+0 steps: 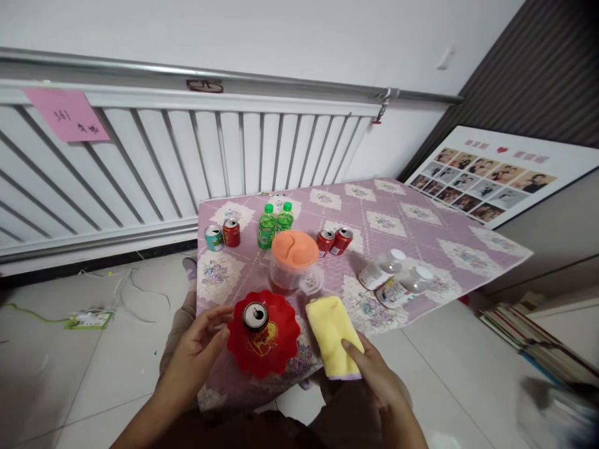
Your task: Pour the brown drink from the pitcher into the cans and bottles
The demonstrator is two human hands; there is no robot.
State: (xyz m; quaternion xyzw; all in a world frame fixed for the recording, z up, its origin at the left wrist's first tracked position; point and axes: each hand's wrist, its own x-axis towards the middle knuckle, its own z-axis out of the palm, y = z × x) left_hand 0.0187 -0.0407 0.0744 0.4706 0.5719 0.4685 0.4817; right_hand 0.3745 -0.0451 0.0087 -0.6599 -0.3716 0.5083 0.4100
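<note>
A folded yellow cloth [331, 333] with a purple edge is gripped in my right hand [374, 368], the thumb lying on top of it. My left hand [203, 343] is beside the left rim of a red scalloped bowl [285, 349], fingers apart and nothing in them; whether the fingertips touch the rim I cannot tell. Inside the bowl stands an opened dark can [255, 317]. Just behind the bowl is a clear plastic pitcher [283, 277] with an orange lid [294, 249] and its handle to the right.
On the purple flowered tablecloth [327, 212] stand two green bottles [267, 227], a teal can [214, 238], a red can [231, 233] and two more red cans [341, 241]. Two clear labelled bottles [381, 269] are at right. A radiator [224, 149] lines the wall behind.
</note>
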